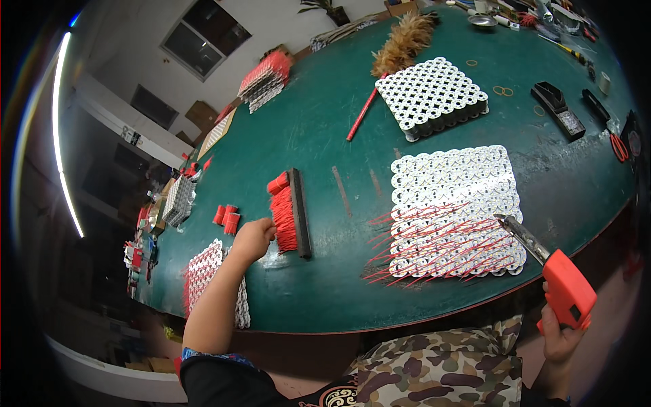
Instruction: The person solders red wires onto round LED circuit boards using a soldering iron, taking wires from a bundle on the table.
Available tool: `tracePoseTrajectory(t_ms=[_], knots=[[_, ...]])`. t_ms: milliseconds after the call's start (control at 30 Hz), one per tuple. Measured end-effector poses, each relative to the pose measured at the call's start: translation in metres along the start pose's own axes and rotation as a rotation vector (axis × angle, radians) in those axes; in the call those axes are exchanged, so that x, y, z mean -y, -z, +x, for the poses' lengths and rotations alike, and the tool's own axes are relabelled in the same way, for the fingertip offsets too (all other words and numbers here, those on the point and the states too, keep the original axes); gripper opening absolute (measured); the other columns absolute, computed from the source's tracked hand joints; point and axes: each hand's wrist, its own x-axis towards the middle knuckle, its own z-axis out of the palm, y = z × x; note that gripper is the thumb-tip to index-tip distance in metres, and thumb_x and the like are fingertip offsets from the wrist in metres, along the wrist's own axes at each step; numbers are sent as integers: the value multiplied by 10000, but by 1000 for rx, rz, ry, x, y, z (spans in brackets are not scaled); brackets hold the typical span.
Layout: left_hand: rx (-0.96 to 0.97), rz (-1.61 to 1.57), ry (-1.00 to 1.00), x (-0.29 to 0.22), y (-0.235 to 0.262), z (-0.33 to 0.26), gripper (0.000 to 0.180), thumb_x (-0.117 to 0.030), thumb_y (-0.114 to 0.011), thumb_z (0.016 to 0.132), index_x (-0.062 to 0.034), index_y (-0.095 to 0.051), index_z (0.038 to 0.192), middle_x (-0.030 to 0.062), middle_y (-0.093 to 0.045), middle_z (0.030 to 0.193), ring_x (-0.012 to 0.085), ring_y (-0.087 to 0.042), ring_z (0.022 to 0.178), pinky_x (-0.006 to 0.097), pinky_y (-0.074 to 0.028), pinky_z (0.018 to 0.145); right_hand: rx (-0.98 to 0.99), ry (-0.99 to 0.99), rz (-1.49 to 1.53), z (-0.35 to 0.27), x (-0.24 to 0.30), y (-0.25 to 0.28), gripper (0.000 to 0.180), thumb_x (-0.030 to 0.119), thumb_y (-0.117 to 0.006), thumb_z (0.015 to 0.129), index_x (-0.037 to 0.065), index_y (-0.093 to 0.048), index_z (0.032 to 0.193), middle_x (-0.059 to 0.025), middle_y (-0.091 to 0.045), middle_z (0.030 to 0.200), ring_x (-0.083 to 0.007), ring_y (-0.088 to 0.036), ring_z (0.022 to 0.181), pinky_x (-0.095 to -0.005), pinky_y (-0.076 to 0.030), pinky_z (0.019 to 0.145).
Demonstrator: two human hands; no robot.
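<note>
My left hand (254,241) reaches over the table, its fingertips pinched together at the left edge of a pile of thin red strands (285,220). Whatever is in the pinch is too small to make out. A dark upright bar (298,214) stands along the right side of the pile. My right hand (562,334) is closed round a red pistol-grip tool (568,288) with a metal barrel. The barrel's tip lies over the right edge of a white block of round cells (454,176). Across the block's nearer rows, several red strands lie slanted, their ends sticking out to the left.
Beyond the white block sits another block (434,95) with open holes, beside a feather duster (400,47). Red rolls (227,218) and a strand-filled block (205,271) lie left. A black stapler-like tool (558,110) and red-handled scissors (618,146) lie right.
</note>
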Motion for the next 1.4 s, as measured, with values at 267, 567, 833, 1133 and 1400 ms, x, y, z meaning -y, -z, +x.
tracePoseTrajectory(t_ms=[267,567,833,1133,1400], knots=[[-305,600,-360,-71,18,0,80,-143,-626,873,-73,-661,888,93,-681,884,295,-672,872,425,-511,736,14,-47,28,1,1,2,319,13,-630,865,-79,-623,1170,-177,-693,1131,-194,-666,929,-314,-517,842],[-91,987,-578,-148,-1,20,92,-132,-648,809,-123,-694,888,42,-678,895,253,-672,930,406,-501,771,29,219,-112,6,-6,2,373,-36,-611,880,-62,-608,1252,-141,-705,1128,-70,-580,709,-233,-472,615],[-460,751,-629,-125,-14,17,39,-119,-627,826,-108,-658,848,47,-631,816,244,-650,818,386,-488,734,-134,54,-21,19,6,-13,231,98,-726,755,-5,-678,956,-135,-674,919,-250,-661,726,-348,-528,684],[-546,541,-683,-158,-4,8,184,-65,-615,771,-70,-673,946,61,-586,801,272,-605,768,395,-480,695,83,84,-20,31,0,9,312,5,-675,859,-55,-648,1165,-150,-705,1111,-175,-683,916,-311,-558,802],[-516,7,-960,-277,-26,7,209,-10,-671,753,-75,-678,952,83,-610,853,300,-607,790,435,-480,699,11,-238,313,56,20,-5,145,-12,-671,818,-25,-690,961,-122,-706,984,-196,-686,905,-338,-558,807]])
